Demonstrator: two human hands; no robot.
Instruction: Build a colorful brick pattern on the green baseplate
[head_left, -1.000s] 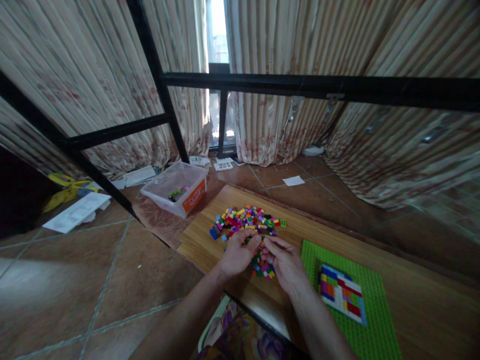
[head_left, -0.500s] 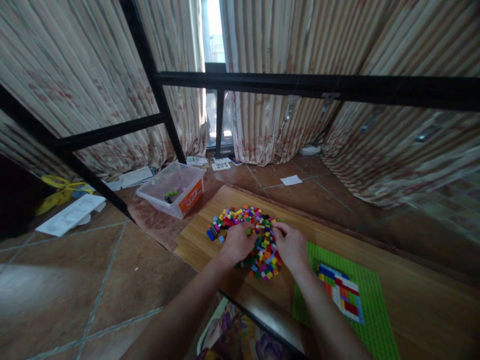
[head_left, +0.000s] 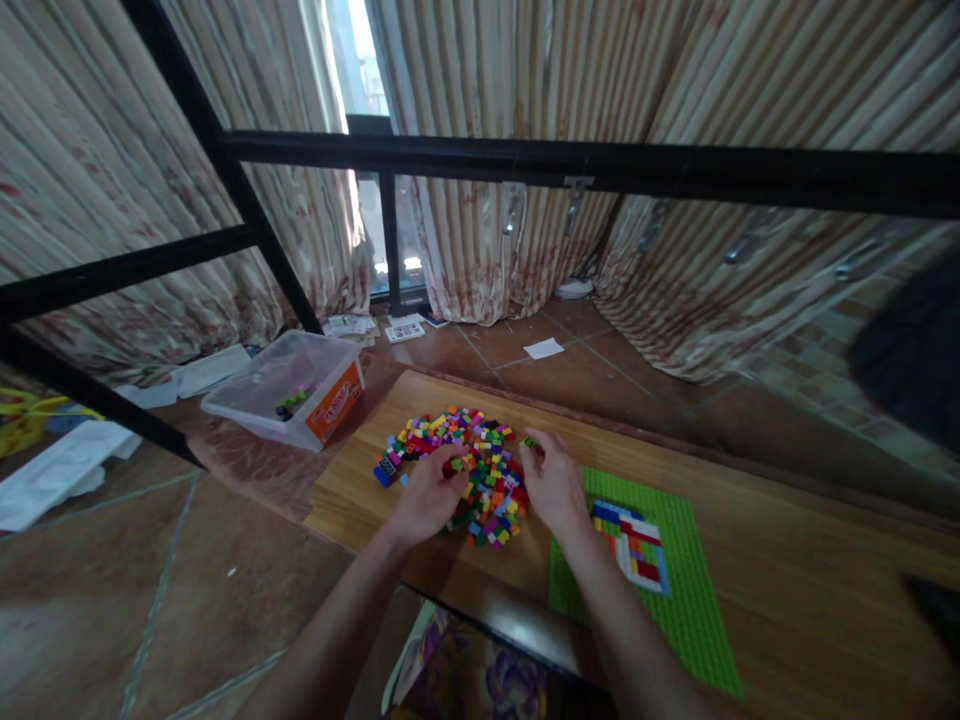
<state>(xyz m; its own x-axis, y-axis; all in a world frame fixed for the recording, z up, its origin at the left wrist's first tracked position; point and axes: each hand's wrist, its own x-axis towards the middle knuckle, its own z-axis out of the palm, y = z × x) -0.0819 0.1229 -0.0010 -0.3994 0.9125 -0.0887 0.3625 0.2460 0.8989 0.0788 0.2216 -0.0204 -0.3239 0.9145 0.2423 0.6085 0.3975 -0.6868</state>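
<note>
A heap of small coloured toy bricks (head_left: pixel 491 495) lies on the wooden table (head_left: pixel 390 420). Over the heap's near left side is my left hand (head_left: pixel 433 493), its fingers curled, with a small lime-green brick (head_left: pixel 459 463) at the thumb and fingertips. My right hand (head_left: pixel 553 487) is at the heap's right edge, its thumb and forefinger pinched on a small green brick (head_left: pixel 529 441). Just right of that hand is a green baseplate (head_left: pixel 686 560), partly hidden by my right forearm. A flat panel of joined multicoloured bricks (head_left: pixel 637 545) sits on it.
A clear plastic box (head_left: pixel 285 385) with an orange label stands on the floor beyond the table's left end. Black metal bars (head_left: pixel 480 155) cross in front of striped curtains (head_left: pixel 465 250). Papers (head_left: pixel 405 330) lie on the tiles; a dark round shape (head_left: pixel 911 345) shows at the right.
The view has turned right, so everything sits further left in it. My right fingers have moved slightly away from the heap. Both hands remain near the bricks.
</note>
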